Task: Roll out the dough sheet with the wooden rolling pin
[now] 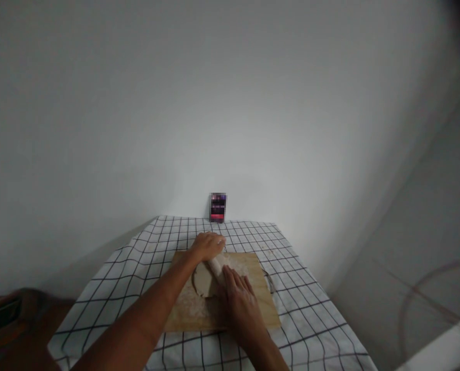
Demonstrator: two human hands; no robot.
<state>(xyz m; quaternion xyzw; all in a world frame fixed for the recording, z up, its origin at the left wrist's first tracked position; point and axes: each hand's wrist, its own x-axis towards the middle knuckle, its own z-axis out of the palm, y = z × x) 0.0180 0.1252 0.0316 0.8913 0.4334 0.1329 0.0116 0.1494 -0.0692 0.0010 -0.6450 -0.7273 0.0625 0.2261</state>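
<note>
A pale, flour-dusted rolling pin [216, 269] lies at a slant across a flat round of dough [203, 281]. My left hand [209, 245] is closed over its far end, and the left forearm reaches across from the lower left. At the near end my right hand [240, 296] presses down on the pin, its fingers pointing forward. Part of the dough is hidden under the pin and the right hand. Beneath it all is a wooden board [193, 320] marked with flour.
A white checked tablecloth [310, 304] covers the table. Against the wall at the back stands a small dark upright rectangle [218, 207], pixelated. A thin curved object [269, 282] lies by the board's right edge. At lower left is a brown piece of furniture [24, 314].
</note>
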